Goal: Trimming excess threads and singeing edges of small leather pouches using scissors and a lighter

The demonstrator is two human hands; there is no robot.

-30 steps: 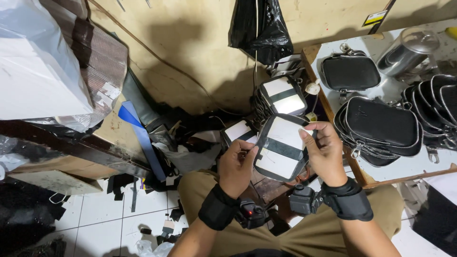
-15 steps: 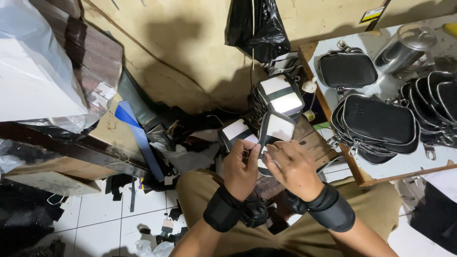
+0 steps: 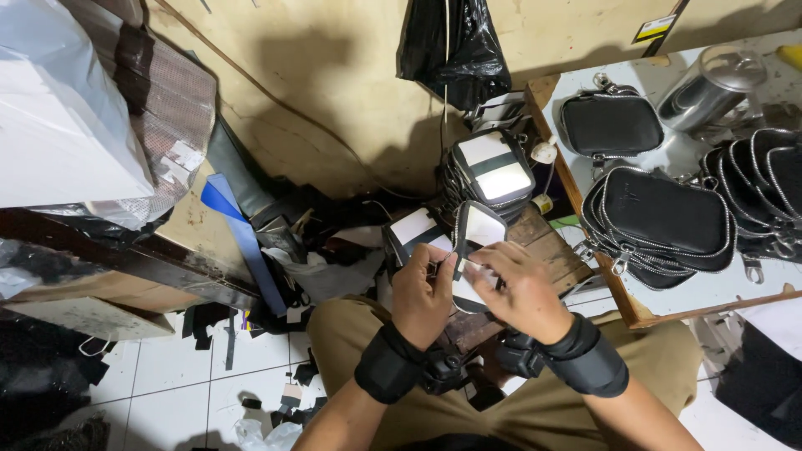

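Black zipper tape edges the white-lined pouch panel [image 3: 478,238] I've got between both hands, right over my lap. My left hand [image 3: 422,292] is curled shut on the panel's left edge, thumb and fingers pinched on the zipper rim. My right hand [image 3: 522,288] lies over the panel's near right part, fingers bent down and pressing on it, so most of the lower half is hidden under my knuckles. Only the far end of the panel sticks up past my fingertips, tilted, white face showing with the zipper running round it.

Both wrists wear black wrist straps [image 3: 388,363], and my khaki trousers [image 3: 535,409] fill the near edge below them.

Just beyond my left hand, another white-and-black panel [image 3: 413,227] lies on the wooden bench [image 3: 555,246], close behind the one I'm holding. Farther off, a stack of panels [image 3: 493,171] sits against the tan wall, white faces up with a black band across.

Off to the right, a white table [image 3: 710,288] carries a pile of finished black zip pouches [image 3: 664,217], one single black pouch [image 3: 610,124] farther back, and a shiny metal pot [image 3: 710,88] at the far right.

To the left, a blue strap [image 3: 242,230] leans among dark leather scraps [image 3: 322,259], with more offcuts on the white tiled floor [image 3: 175,388]. A black plastic bag [image 3: 455,46] hangs on the far wall.
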